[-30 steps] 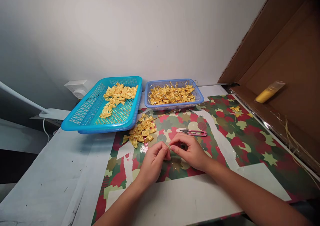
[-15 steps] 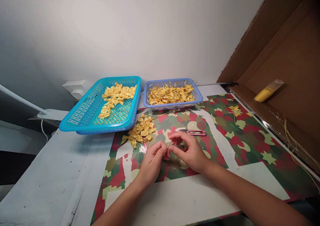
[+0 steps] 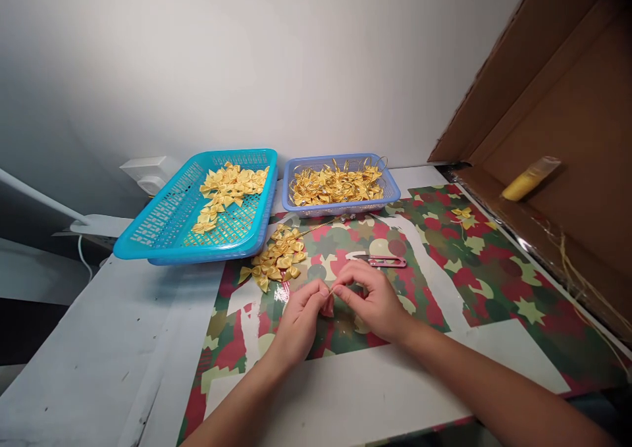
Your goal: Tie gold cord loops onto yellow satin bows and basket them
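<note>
Over the patterned sheet (image 3: 345, 335), my left hand (image 3: 302, 315) is closed, thumb against forefinger, on a thin gold cord (image 3: 331, 291). My right hand (image 3: 368, 299) pinches the same cord close to the left fingertips. Most of the cord is hidden by the fingers, so whether a bow is attached cannot be made out. A loose pile of yellow ribbon bows (image 3: 279, 256) lies beyond my left hand. Pink-handled thread snips (image 3: 388, 261) rest on the sheet just past my right hand.
A turquoise basket (image 3: 133, 246) with yellow bows stands at the left. Beside it, a blue-violet basket (image 3: 340, 208) holds bows with gold cords. A cardboard box wall (image 3: 553, 105) bounds the right, with a yellow-filled tube (image 3: 530, 178). Another yellow bow (image 3: 463, 213) lies at the right.
My right fingers have closed down toward the left fingertips and now pinch the cord; before, they were spread wider. My left hand has barely moved.
</note>
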A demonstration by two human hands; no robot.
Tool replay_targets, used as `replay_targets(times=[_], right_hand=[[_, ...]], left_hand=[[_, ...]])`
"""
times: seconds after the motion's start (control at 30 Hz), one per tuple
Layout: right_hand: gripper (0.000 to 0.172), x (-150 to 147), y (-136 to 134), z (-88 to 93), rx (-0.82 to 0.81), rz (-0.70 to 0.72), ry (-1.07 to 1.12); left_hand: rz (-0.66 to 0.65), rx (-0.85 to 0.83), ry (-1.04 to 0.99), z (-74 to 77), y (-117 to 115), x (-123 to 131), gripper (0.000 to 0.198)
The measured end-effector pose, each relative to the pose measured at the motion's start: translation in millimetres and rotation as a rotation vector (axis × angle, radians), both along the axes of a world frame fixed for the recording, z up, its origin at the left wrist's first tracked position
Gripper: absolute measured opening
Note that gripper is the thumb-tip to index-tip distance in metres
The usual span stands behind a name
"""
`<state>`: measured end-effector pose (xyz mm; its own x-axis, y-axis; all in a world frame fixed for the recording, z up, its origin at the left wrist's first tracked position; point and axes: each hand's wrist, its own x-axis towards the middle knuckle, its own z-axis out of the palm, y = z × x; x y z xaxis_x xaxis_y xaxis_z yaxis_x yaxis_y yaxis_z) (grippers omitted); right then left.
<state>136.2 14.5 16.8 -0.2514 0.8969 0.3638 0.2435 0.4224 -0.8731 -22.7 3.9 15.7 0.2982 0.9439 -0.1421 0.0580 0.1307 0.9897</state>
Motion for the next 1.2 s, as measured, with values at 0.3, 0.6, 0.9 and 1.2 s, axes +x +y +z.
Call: replay_targets(times=[0.3,0.6,0.9,1.2], right_hand=[[0.015,-1,0,0.9,-0.046,-0.034,0.003],[0.009,-2,-7,3.4,0.195,-0.217,-0.072],[0.024,-18,-27,-1.7,0.181,-0.158,-0.221],[0.039,-17,-29,-3.9,0.070,-0.016,-0.218]], left_hand=[[-0.040,-0.029,-0.036,-0.2,1,0,0.038],[0.152,-0.195,-0.285,1.4,4,5,0.034],[0.290,-0.174,-0.313,-0.3,5,3,0.033],[0.286,-0.077,-0.210,-3.1,5,1,0.034]])
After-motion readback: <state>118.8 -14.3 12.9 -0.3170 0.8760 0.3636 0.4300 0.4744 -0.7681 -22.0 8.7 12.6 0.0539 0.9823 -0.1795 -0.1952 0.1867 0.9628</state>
